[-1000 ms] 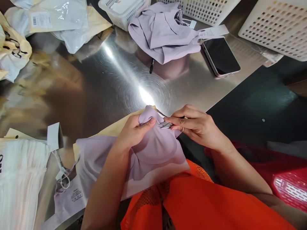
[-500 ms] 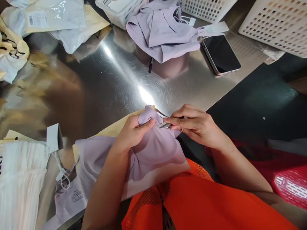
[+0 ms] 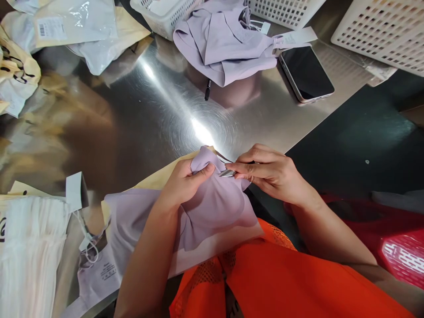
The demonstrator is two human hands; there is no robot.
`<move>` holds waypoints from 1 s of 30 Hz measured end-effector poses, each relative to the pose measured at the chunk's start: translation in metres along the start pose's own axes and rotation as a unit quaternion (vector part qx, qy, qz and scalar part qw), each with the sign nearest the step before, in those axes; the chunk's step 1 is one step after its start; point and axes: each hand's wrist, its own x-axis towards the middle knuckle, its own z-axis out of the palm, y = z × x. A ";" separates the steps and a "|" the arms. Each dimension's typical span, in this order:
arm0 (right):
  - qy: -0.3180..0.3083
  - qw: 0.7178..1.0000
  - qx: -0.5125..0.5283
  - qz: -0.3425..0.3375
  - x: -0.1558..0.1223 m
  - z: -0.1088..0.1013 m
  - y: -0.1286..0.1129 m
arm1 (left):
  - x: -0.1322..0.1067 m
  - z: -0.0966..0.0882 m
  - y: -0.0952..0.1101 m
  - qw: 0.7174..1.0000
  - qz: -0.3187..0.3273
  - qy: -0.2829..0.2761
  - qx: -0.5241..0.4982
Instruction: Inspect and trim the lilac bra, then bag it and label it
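Note:
A lilac bra (image 3: 215,207) lies across the near edge of the table and over my lap. My left hand (image 3: 185,181) is closed on its upper edge, thumb on top, with a fold of fabric bunched between the fingers. Against that fold, my right hand (image 3: 268,170) grips small metal thread snips (image 3: 227,173), whose blades point left and straddle the cloth edge. Most of the snips' body is hidden by the fingers. Under the bra shows a pale yellow sheet (image 3: 162,170). A white hang tag (image 3: 74,190) on a cord is attached at the bra's left end.
More lilac garments (image 3: 225,48) lie at the back beside a phone (image 3: 306,73) and a black pen (image 3: 207,90). White perforated baskets (image 3: 384,35) line the far side. Packaged garments (image 3: 73,26) sit back left, a stack of clear bags (image 3: 29,247) front left. The metal table (image 3: 142,123) ends at right.
The view shifts very slightly. Both hands, the bra and the snips keep nearly the same positions.

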 end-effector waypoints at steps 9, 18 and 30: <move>0.128 0.982 0.040 0.132 -0.006 0.006 -0.014 | -0.001 0.001 0.002 1.000 -0.023 0.004 -0.011; 0.124 0.964 0.053 0.231 -0.011 0.037 -0.032 | -0.001 0.002 0.008 1.000 -0.009 -0.016 -0.018; 0.151 0.964 0.008 0.220 -0.007 0.035 -0.032 | 0.002 0.002 0.004 0.992 0.009 0.117 0.044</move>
